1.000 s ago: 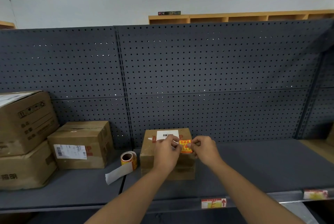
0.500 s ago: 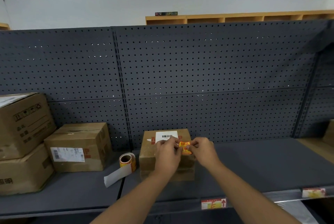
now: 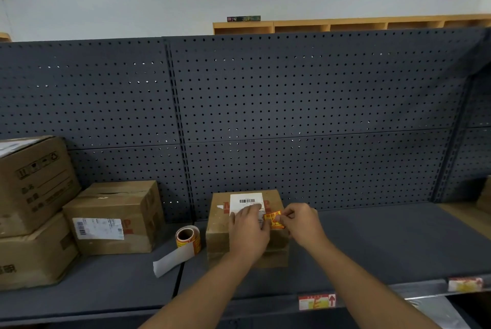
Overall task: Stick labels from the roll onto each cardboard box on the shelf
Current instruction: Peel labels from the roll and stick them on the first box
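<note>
On the dark grey shelf (image 3: 385, 243) a small cardboard box (image 3: 218, 225) stands in front of the perforated back panel (image 3: 292, 105), carrying a white barcode sticker (image 3: 245, 201) on its top. Both hands meet over this box. The left hand (image 3: 248, 230) lies on the box top with its fingers (image 3: 252, 211) stretched fairly flat, the tips touching the white sticker and the left edge of an orange and yellow label (image 3: 273, 219). The right hand (image 3: 300, 225) has its fingers curled, thumb and forefinger pinching the right side of that label. The label sits at the right part of the box top, just beside the white sticker; whether it is fully pressed down cannot be told.

The label roll (image 3: 187, 239) stands on the shelf just left of the box, near but apart from it, with a strip of white backing paper (image 3: 172, 259) trailing forward and to the left. Further left a medium cardboard box (image 3: 117, 219) with a white shipping sticker on its front rests on the shelf. At the far left edge two large boxes (image 3: 32, 209) are stacked one on the other. Red and yellow price tags (image 3: 316, 302) are fixed to the front rail of the shelf. Behind the panel a wooden cubby unit (image 3: 345, 24) shows against the pale wall.
</note>
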### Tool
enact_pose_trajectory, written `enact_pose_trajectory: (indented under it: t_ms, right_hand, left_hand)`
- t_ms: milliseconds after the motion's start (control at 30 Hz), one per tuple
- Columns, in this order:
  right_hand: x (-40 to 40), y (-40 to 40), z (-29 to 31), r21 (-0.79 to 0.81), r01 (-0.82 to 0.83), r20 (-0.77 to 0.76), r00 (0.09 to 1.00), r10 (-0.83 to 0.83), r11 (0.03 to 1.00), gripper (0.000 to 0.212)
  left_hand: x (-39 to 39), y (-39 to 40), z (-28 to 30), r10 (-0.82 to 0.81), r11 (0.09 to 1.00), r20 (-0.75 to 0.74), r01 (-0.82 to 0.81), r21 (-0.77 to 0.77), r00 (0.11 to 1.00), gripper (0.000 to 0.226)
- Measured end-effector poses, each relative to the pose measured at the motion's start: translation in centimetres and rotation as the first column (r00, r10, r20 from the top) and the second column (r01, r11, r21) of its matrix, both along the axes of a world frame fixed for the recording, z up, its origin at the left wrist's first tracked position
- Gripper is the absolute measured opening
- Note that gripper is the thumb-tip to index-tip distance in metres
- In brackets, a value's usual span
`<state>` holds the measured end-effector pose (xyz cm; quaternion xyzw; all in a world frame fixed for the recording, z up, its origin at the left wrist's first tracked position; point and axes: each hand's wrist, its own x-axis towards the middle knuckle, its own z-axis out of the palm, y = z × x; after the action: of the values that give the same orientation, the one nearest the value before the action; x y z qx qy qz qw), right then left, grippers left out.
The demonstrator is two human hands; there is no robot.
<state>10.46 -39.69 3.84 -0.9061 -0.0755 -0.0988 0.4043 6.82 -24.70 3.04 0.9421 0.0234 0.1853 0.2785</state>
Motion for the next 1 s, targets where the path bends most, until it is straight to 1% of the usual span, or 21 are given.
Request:
enact_pose_trajectory:
  t_ms: [100,200,267,333,433,533,667,833,933,1000]
  right_hand:
    - [0.0,0.2,0.2,0.000,0.026,0.000,1.000,-0.026,1.000,0.009]
    - [-0.3,0.5,0.4,0.002,0.056,-0.006,0.998,-0.056,0.998,0.014]
    - [-0.4,0.6,0.4,0.005,0.062,-0.009,0.998,-0.062,0.998,0.019]
    - [-0.6,0.7,0.3,0.005,0.063,-0.011,0.998,-0.063,0.998,0.023]
    - [-0.6,0.8,0.1,0.008,0.062,-0.007,0.998,-0.062,0.998,0.025]
    - [-0.5,0.7,-0.1,0.026,0.066,-0.034,0.997,-0.066,0.997,0.028]
    - [-0.6,0.8,-0.4,0.052,0.075,-0.046,0.996,-0.073,0.996,0.030]
    - [0.3,0.9,-0.9,0.036,0.089,-0.052,0.995,-0.088,0.995,0.017]
    - [0.6,0.8,-1.0,0.009,0.097,-0.055,0.994,-0.096,0.995,0.006]
    - [0.8,0.7,-1.2,-0.010,0.098,-0.054,0.994,-0.098,0.995,0.007]
  left_hand:
    - [0.1,0.3,0.2,-0.005,0.994,-0.098,0.016,0.110,0.995,0.060]
    - [0.3,0.6,0.7,0.011,0.975,-0.193,0.032,0.218,0.981,0.067]
    - [0.5,1.0,0.9,0.018,0.958,-0.205,0.042,0.284,0.979,0.066]
    - [0.6,1.3,0.9,0.016,0.950,-0.171,0.038,0.311,0.985,0.062]
    - [0.7,1.8,0.7,0.009,0.951,-0.111,0.026,0.308,0.994,0.056]
    - [0.9,2.1,0.2,0.009,0.963,-0.095,0.017,0.269,0.995,0.054]
    - [1.5,2.3,0.0,0.023,0.971,-0.158,0.016,0.240,0.987,0.057]
    - [1.7,2.1,0.4,0.024,0.973,-0.258,0.037,0.230,0.966,0.061]
    - [1.6,2.1,0.6,0.019,0.974,-0.276,0.045,0.224,0.961,0.056]
    - [1.7,2.0,0.5,0.023,0.977,-0.276,0.037,0.209,0.961,0.055]
